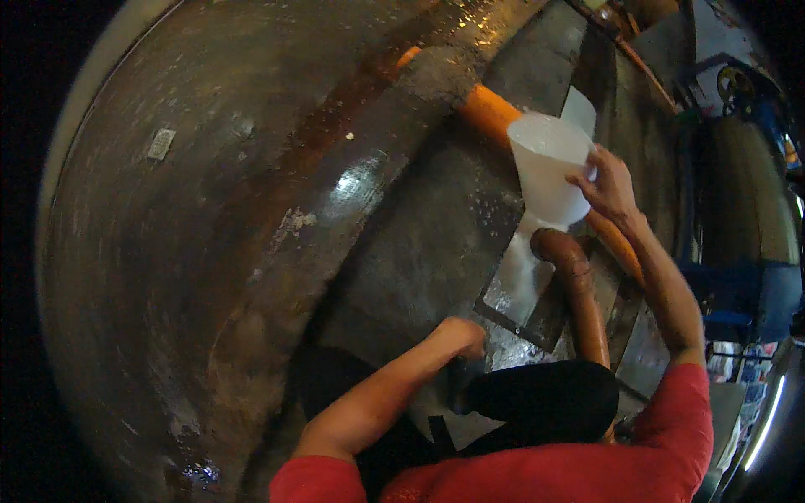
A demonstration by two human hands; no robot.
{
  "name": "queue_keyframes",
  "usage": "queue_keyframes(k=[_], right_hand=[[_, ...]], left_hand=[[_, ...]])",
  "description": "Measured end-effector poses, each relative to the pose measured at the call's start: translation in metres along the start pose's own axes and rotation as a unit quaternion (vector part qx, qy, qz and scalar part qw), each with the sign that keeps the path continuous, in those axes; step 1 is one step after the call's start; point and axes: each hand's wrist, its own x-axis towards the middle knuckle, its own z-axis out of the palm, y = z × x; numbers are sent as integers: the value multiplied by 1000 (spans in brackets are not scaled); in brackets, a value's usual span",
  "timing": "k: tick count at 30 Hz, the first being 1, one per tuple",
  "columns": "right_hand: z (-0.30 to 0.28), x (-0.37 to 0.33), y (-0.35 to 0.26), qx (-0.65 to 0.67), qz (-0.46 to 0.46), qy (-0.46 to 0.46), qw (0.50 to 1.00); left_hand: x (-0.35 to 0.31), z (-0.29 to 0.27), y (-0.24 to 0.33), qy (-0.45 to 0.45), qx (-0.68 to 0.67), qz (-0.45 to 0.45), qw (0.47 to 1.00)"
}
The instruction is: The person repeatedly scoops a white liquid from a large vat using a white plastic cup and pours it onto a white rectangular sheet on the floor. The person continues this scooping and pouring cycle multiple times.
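My right hand [610, 186] grips a white plastic jug [545, 163] by its side, fingers wrapped over the wall. The jug is held over the floor, with its wide round mouth toward the upper left. Just below it, a wet, whitish patch [521, 272] spreads over a pale floor slab beside the open end of a brown pipe [579, 268]. My left hand [461, 337] is by my knee, its back showing and its fingers curled down out of sight. A dark shape lies right under that hand, too dim to make out.
An orange pipe [490, 111] runs diagonally behind the jug. The broad, wet brown floor [210, 226] fills the left, with a small pale block [161, 144] on it. A large dark drum on a blue frame [742, 298] stands at the right.
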Motion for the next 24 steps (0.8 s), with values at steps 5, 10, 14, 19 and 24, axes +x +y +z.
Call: queue_keyframes(k=[5,10,14,19,24], right_hand=[[-21,116,-80,-216,-146,-23,965],[-4,190,-150,-367,-256,59,892],[7,229,-182,-458,-339,168,805],[18,282,-204,-429,-260,174,848],[-23,295,-168,-398,-139,171,890]], left_hand=[[5,11,3,54,6,27,998],[28,14,1,-22,27,73,997],[33,14,-2,4,23,77,997],[25,14,-5,15,16,51,998],[18,11,-9,7,18,28,999]])
